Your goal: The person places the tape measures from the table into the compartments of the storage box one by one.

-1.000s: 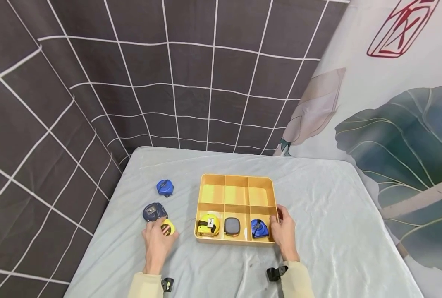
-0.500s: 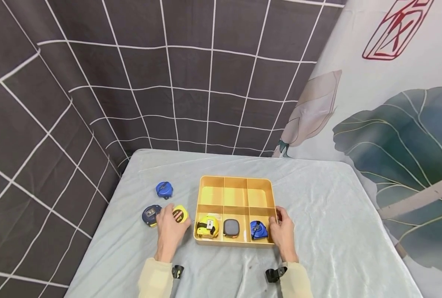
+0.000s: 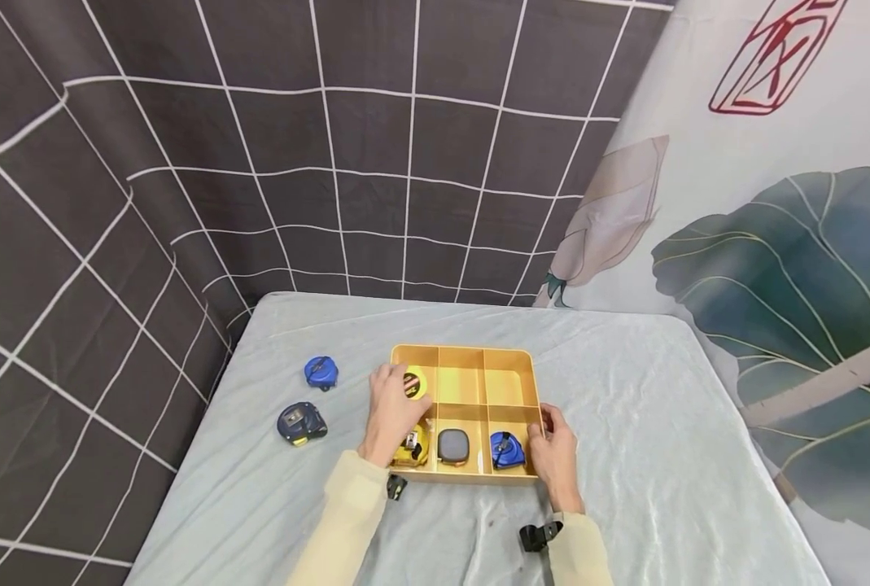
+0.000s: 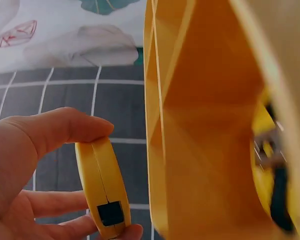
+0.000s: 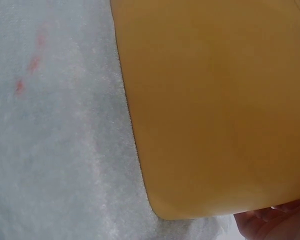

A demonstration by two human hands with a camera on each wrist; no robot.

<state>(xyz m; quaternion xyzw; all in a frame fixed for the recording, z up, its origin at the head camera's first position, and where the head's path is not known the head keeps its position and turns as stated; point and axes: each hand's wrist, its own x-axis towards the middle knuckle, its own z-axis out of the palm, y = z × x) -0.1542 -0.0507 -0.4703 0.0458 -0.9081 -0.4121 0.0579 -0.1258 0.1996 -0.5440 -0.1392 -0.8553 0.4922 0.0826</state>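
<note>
Apparently, the step in hand is the loading of the tray [image 3: 460, 378], with a round yellow tape measure [image 4: 104, 185] on its way into the far left compartment; the left hand [image 3: 394, 408] pinches it between thumb and fingers, and the left wrist view shows it above the rim, apart from the walls; the right hand [image 3: 554, 448] grips the tray's right wall near the front corner, which looks enough to steady it.

The next move, I judge, calls for a short lowering and a release inside that compartment; the larger yellow tape measure [image 3: 420, 452] sits in the near left compartment just below the left wrist, partly covered by it, so a low wrist could brush it; beside it the grey tape measure [image 3: 453, 446] has the near middle compartment and the blue tape measure [image 3: 506, 449] the near right one.

As for edges, the dividers and the outer left wall bound the drop tightly, and a tilted tape measure might catch on one; the far middle and far right compartments show bare floors; on the worktop [image 3: 647, 423], cloth stretches openly to the right, while a second blue one [image 3: 321, 372] and a dark blue one [image 3: 301, 422] lie left of the tray, well apart from it.
</note>
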